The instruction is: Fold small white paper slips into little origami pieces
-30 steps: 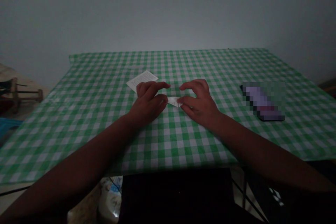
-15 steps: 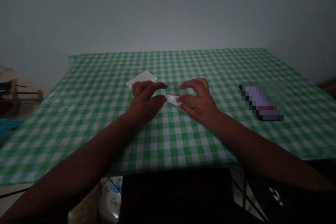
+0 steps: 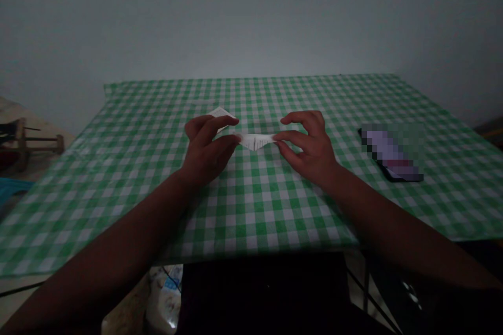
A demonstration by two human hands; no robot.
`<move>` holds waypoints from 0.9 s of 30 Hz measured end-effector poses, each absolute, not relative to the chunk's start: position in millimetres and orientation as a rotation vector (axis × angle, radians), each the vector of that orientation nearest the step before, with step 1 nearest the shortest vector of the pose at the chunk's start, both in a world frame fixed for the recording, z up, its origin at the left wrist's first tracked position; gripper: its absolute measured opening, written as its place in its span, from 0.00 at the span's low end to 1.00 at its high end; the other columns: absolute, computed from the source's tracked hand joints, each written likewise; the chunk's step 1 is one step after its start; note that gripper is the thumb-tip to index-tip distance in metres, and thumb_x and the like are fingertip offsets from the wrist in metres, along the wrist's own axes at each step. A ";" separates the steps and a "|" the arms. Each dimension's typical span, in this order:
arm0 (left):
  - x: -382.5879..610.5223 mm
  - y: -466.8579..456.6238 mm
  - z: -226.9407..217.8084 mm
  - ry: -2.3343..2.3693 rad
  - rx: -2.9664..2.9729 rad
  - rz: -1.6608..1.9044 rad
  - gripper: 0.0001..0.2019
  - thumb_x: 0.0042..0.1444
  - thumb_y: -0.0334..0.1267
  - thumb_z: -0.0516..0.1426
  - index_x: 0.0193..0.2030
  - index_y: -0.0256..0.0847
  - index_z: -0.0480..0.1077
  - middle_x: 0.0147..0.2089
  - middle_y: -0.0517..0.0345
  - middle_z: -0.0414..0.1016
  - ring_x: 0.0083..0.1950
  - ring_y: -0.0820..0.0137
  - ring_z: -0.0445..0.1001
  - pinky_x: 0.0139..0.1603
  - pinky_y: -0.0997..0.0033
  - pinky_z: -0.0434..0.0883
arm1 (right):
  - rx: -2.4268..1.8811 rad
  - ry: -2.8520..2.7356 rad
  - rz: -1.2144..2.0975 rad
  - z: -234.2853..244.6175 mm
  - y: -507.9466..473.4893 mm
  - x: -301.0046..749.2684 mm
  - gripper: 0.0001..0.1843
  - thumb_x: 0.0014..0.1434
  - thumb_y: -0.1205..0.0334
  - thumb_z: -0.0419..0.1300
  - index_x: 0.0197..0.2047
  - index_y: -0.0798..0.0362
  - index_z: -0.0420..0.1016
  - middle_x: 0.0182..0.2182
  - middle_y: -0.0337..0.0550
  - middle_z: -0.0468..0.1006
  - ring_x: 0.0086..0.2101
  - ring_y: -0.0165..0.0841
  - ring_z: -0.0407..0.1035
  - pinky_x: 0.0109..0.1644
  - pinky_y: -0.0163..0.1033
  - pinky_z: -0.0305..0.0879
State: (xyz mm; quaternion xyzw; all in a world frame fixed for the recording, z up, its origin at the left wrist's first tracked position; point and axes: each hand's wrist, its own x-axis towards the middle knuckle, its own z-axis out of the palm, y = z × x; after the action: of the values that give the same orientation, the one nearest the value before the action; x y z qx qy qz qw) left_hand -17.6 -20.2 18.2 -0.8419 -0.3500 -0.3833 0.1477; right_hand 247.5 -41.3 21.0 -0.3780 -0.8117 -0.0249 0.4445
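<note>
A small folded piece of printed paper (image 3: 256, 142) is stretched between my two hands, its lower edge coming to a blunt point. My left hand (image 3: 209, 145) pinches its left end, the thumb in front and the index finger raised above. At the right end, my right hand (image 3: 307, 142) grips the paper between thumb and fingers, with another finger arched over it. Behind my left hand lies a second sheet of paper (image 3: 220, 112), partly covered by the fingers.
A green and white checked cloth (image 3: 259, 214) covers the table. To the right lies a phone (image 3: 393, 157), blurred by pixelation. A pale wall (image 3: 251, 21) rises behind the table. Wooden furniture (image 3: 23, 141) stands on the floor at the left.
My hands have moved apart, left hand leftward and right hand rightward. More of the folded paper shows between them, and my left hand now covers more of the second sheet.
</note>
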 end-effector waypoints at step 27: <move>-13.5 -24.9 21.2 -1.051 -2.463 -1.135 0.03 0.62 0.41 0.61 0.38 0.48 0.76 0.54 0.54 0.78 0.54 0.59 0.70 0.57 0.51 0.65 | -0.766 -1.883 0.129 16.4 -42.9 239.4 0.05 0.63 0.69 0.59 0.38 0.48 0.73 0.37 0.43 0.80 0.40 0.36 0.76 0.45 0.46 0.73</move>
State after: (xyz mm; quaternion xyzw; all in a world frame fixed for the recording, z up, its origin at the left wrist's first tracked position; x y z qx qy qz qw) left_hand -13.5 -24.9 21.2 -0.8412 -0.3588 -0.3875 0.1164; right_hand 239.4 -42.9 16.4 -0.3201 -0.7869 0.0541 0.5248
